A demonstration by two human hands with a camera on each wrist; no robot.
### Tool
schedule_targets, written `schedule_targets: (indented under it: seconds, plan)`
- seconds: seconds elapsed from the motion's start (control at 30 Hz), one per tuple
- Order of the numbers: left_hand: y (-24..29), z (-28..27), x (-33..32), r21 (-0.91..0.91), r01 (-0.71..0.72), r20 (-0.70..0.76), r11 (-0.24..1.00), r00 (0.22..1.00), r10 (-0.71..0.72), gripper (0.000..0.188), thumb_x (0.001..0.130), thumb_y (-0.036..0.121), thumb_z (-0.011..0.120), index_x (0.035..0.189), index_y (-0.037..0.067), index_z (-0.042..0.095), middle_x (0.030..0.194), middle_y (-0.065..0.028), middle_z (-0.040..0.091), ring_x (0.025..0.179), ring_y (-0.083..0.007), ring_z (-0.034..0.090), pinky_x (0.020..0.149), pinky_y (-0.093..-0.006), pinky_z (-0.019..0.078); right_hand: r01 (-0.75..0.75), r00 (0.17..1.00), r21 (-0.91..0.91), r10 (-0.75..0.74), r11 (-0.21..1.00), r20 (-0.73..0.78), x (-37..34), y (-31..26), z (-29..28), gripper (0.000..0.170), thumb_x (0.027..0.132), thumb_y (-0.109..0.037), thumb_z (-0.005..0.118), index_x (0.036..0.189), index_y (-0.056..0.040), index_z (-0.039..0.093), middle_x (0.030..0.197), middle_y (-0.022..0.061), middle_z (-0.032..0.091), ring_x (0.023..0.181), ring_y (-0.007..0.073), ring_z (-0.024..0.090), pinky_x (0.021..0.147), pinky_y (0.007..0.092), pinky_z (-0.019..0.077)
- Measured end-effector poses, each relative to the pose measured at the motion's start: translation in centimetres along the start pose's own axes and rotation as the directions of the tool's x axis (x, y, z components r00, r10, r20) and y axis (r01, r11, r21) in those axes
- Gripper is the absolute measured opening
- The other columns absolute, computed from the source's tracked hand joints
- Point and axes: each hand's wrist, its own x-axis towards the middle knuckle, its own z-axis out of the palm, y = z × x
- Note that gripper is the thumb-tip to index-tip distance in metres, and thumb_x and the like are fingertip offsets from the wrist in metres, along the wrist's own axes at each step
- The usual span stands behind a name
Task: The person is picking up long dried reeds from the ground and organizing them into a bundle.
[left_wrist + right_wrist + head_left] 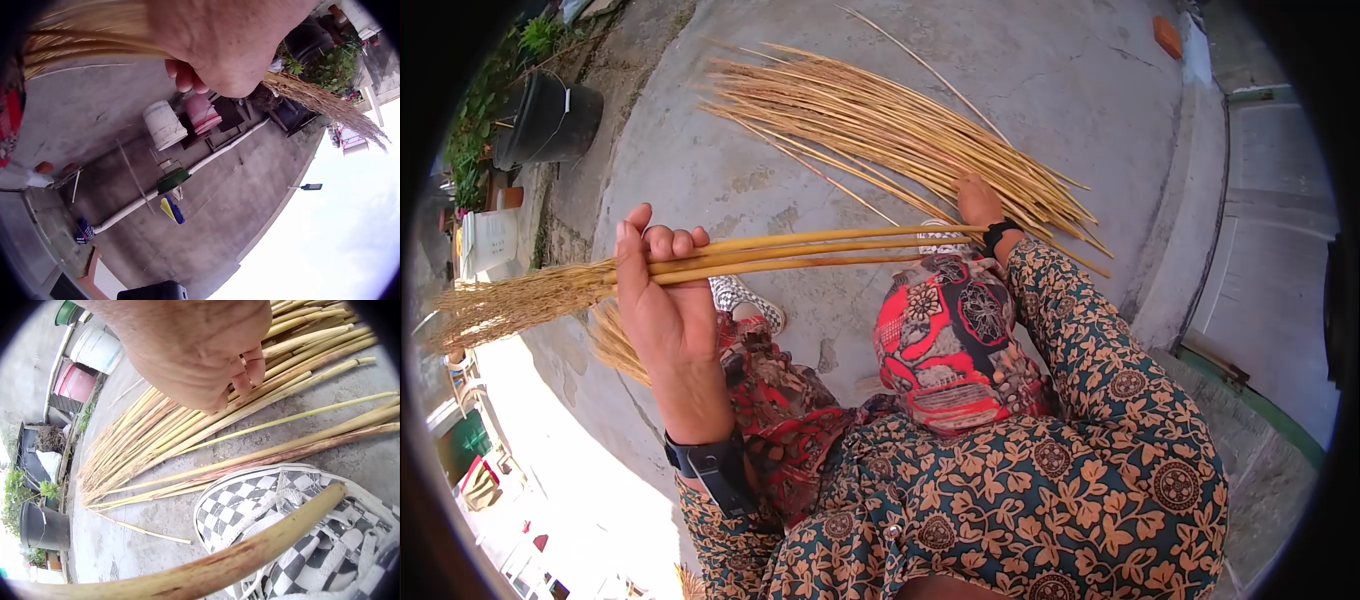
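1. Sorting stalks (800, 239), seemingly, is the step in hand.
2. Left hand (672, 310): grasping several stalks, tufts outward.
3. Right hand (978, 200): at the pile (900, 130) on the floor (1040, 60); grip unclear.
4. Next move: probably calls for picking out another stalk.

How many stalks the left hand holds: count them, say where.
3 in the left hand: top stalk, middle stalk, bottom stalk, side by side in the head view; more may be hidden.

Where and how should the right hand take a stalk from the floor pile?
Likely its bare end, the right hand coming from the person's right: there the pile splits into separate ends, while the feathery heads mat together at left.
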Motion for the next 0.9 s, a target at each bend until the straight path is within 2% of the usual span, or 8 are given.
schedule_targets:
  seconds: [0.13,0.23,0.33,0.47,0.6,0.63,0.73,0.9]
  plan:
    - [0.4,0.6,-0.3,0.013,0.005,-0.008,1.0,1.0,-0.005,0.022,0.1,0.023,0.045,0.106,0.003,0.05,0.067,-0.0002,0.042,0.068,-0.0137,0.045,0.08,-0.0345,0.0429,-0.044,0.999,-0.078,0.044,0.996,-0.002,-0.4,-1.5,-2.3,0.019,0.084,-0.009,0.051,0.099,-0.0121,0.062,0.105,0.0099,0.06,0.099,0.0311,0.058,0.079,0.0434,0.0481]
    - [0.5,0.9,-0.4,0.031,-0.002,-0.027,1.0,1.0,0.002,0.022,0.1,0.023,0.045,0.106,0.003,0.05,0.067,-0.0001,0.042,0.068,-0.0138,0.045,0.081,-0.0344,0.0428,-0.003,0.996,-0.142,-0.01,0.99,-0.087,0.3,-0.6,-0.5,0.016,0.083,-0.011,0.052,0.097,-0.0088,0.06,0.098,0.0129,0.062,0.094,0.0329,0.06,0.077,0.044,0.0493]
    - [0.7,0.9,-0.3,0.025,-0.006,-0.025,1.0,1.0,0.006,0.022,0.1,0.023,0.045,0.106,0.002,0.051,0.068,-0.0003,0.042,0.068,-0.0139,0.045,0.08,-0.0346,0.0429,0.061,0.998,-0.28,-0.052,0.958,0.041,0.5,-0.4,0.3,0.022,0.087,-0.014,0.051,0.104,-0.0048,0.061,0.104,0.0154,0.063,0.1,0.0308,0.06,0.079,0.0433,0.0513]
    - [0.4,1.1,-0.2,0.04,-0.01,-0.045,0.999,0.999,0.012,0.022,0.099,0.023,0.046,0.106,0.002,0.051,0.069,-0.0006,0.043,0.068,-0.014,0.045,0.08,-0.0354,0.0435,0.081,0.994,-0.268,-0.059,0.96,0.09,0.2,-0.6,-0.3,0.019,0.085,-0.013,0.052,0.098,-0.0041,0.063,0.096,0.0155,0.065,0.09,0.0322,0.064,0.074,0.0417,0.0528]
    - [0.2,0.6,-0.4,0.048,-0.012,-0.018,0.999,1.0,0.013,0.023,0.1,0.025,0.045,0.105,0.003,0.052,0.07,-0.0009,0.046,0.069,-0.0143,0.047,0.078,-0.0371,0.0456,0.137,0.988,-0.189,-0.148,0.972,-0.045,-0.6,-1.2,-1.8,0.016,0.084,-0.013,0.054,0.095,-0.0042,0.062,0.094,0.0166,0.064,0.089,0.0317,0.064,0.073,0.041,0.0512]
    - [-0.1,0.3,-0.3,0.04,-0.011,-0.017,0.999,1.0,0.011,0.023,0.1,0.024,0.045,0.105,0.003,0.052,0.07,-0.0009,0.046,0.069,-0.0143,0.047,0.078,-0.0371,0.0456,0.162,0.983,-0.114,-0.17,0.98,-0.071,-1.0,-1.3,-2.3,0.02,0.086,-0.018,0.055,0.099,-0.0046,0.061,0.096,0.018,0.064,0.092,0.0338,0.062,0.075,0.043,0.0494]
    - [-0.4,-0.2,0.0,0.009,-0.009,-0.003,1.0,1.0,0.009,0.023,0.099,0.023,0.047,0.106,0.002,0.051,0.07,-0.0008,0.045,0.069,-0.0142,0.048,0.078,-0.0363,0.0458,0.066,0.998,0.179,-0.068,0.982,0.008,-1.3,-0.5,-2.6,0.026,0.087,-0.024,0.056,0.105,-0.0068,0.059,0.1,0.0188,0.064,0.095,0.0365,0.06,0.076,0.0457,0.0476]
    - [-1.2,-1.2,0.3,-0.011,-0.023,0.035,1.0,0.999,0.023,0.023,0.099,0.023,0.047,0.106,0.002,0.051,0.07,-0.0012,0.046,0.068,-0.0144,0.048,0.077,-0.0365,0.0468,0.076,0.996,0.268,-0.088,0.961,0.033,-2.8,1.2,-4.7,0.034,0.088,-0.037,0.056,0.113,-0.0141,0.059,0.099,0.0139,0.066,0.092,0.0339,0.062,0.075,0.0434,0.0475]
